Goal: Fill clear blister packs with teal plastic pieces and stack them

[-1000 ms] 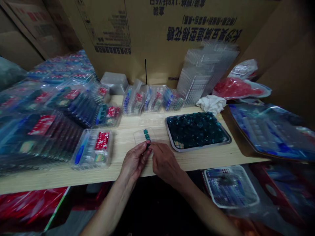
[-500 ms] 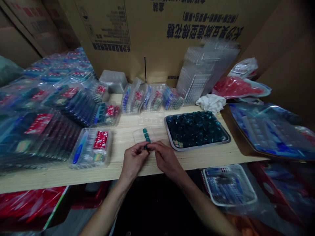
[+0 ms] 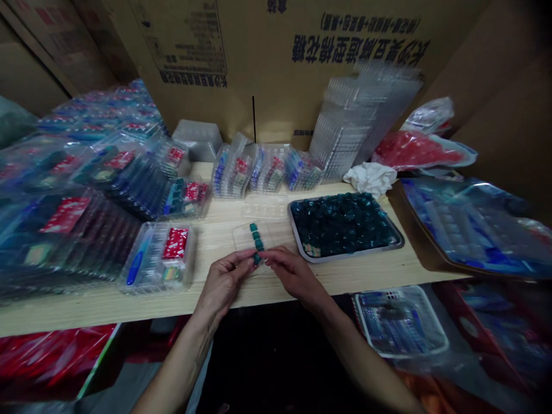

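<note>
A small clear plastic tray [image 3: 241, 234] lies flat at the middle of the table, with several dark green pieces [image 3: 257, 236] in a column along it. At the near end of that column my left hand [image 3: 228, 277] pinches a green piece [image 3: 257, 259] between thumb and forefinger. My right hand [image 3: 293, 273] meets it from the right, its fingertips closed at the same piece; whether they also grip it is hard to make out. To the right stands a grey-rimmed tray [image 3: 332, 258] heaped with dark green pieces.
Filled clear packs [image 3: 95, 230] crowd the left. Behind stand more packs [image 3: 233, 167], a tall stack of clear trays [image 3: 340, 126] and white crumpled tissue [image 3: 371, 177]. A cardboard box [image 3: 414, 241] is at right; a white basket [image 3: 437, 330] sits below the table edge.
My left hand has shifted slightly left and down, and my right fingertips have drawn a little apart from it. The green piece at the near end shows more clearly.
</note>
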The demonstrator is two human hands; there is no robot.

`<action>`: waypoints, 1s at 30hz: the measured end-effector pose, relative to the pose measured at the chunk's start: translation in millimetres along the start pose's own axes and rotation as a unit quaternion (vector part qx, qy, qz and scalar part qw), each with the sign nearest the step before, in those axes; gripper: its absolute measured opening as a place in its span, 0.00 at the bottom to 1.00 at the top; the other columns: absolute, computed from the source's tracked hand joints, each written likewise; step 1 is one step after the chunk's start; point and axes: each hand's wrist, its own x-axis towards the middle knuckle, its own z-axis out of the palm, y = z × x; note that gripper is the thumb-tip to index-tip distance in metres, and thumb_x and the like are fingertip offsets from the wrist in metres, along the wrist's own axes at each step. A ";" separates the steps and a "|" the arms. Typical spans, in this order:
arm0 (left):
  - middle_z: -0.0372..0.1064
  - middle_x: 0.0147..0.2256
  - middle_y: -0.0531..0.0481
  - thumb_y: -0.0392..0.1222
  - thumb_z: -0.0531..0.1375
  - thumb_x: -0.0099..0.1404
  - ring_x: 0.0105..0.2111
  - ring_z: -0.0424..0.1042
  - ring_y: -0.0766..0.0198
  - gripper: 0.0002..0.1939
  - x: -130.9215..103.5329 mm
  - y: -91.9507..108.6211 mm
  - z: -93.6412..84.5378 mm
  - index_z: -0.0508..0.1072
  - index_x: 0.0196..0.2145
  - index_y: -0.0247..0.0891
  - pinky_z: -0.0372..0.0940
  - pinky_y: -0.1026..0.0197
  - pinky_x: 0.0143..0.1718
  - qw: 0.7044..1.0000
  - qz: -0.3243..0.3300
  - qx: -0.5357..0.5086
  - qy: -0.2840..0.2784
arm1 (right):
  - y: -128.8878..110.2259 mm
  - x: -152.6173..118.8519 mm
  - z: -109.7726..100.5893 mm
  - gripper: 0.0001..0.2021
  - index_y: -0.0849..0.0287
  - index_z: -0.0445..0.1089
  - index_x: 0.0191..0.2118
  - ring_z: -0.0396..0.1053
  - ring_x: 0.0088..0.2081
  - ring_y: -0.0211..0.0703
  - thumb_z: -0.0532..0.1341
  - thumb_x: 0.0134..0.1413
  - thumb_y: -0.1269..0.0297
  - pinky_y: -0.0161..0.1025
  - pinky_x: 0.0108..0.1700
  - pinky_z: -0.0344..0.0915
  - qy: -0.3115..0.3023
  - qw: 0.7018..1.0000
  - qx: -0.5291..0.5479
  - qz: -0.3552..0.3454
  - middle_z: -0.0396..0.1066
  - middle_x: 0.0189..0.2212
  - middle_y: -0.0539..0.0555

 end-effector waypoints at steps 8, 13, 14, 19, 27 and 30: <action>0.74 0.34 0.48 0.35 0.60 0.62 0.34 0.74 0.64 0.07 15.5 -9.1 -5.5 0.78 0.37 0.38 0.67 0.63 0.36 0.857 0.270 0.435 -0.059 | 15.1 -12.1 12.7 0.23 0.62 0.67 0.53 0.72 0.48 0.46 0.50 0.53 0.79 0.46 0.54 0.67 0.058 0.984 -0.166 0.030 0.74 0.47 0.61; 0.74 0.37 0.46 0.32 0.56 0.66 0.36 0.74 0.63 0.11 24.0 -18.9 3.8 0.79 0.38 0.38 0.68 0.63 0.38 0.788 0.334 0.502 -0.122 | 15.4 -12.8 17.9 0.22 0.62 0.68 0.51 0.73 0.45 0.45 0.50 0.51 0.80 0.44 0.51 0.69 0.066 0.983 -0.163 0.043 0.75 0.44 0.60; 0.74 0.37 0.46 0.32 0.56 0.66 0.36 0.74 0.63 0.11 24.4 -21.2 3.9 0.79 0.38 0.38 0.69 0.63 0.38 0.780 0.341 0.511 -0.120 | 15.1 -12.4 16.7 0.21 0.61 0.68 0.50 0.73 0.44 0.45 0.50 0.52 0.80 0.44 0.50 0.69 0.066 0.984 -0.158 0.042 0.75 0.43 0.59; 0.75 0.37 0.45 0.32 0.53 0.67 0.37 0.75 0.63 0.14 18.7 -34.7 -0.8 0.79 0.40 0.41 0.70 0.63 0.38 0.749 0.371 0.542 -0.086 | 13.8 -13.9 13.1 0.18 0.60 0.68 0.48 0.73 0.43 0.45 0.50 0.54 0.78 0.45 0.48 0.69 0.058 0.988 -0.135 0.045 0.75 0.41 0.58; 0.75 0.40 0.44 0.33 0.52 0.69 0.40 0.75 0.60 0.14 8.0 -43.1 0.6 0.72 0.49 0.39 0.72 0.58 0.42 0.770 0.379 0.511 -0.039 | 18.1 -15.6 16.0 0.16 0.59 0.69 0.46 0.73 0.43 0.45 0.50 0.56 0.76 0.45 0.47 0.69 0.053 0.990 -0.125 0.022 0.74 0.41 0.58; 0.72 0.47 0.41 0.36 0.55 0.68 0.46 0.73 0.58 0.15 -4.5 -34.7 -2.5 0.69 0.52 0.38 0.71 0.56 0.47 0.775 0.378 0.507 -0.015 | 18.9 -12.9 11.1 0.16 0.60 0.68 0.46 0.72 0.44 0.45 0.49 0.57 0.75 0.45 0.48 0.69 0.068 0.988 -0.135 0.022 0.74 0.41 0.59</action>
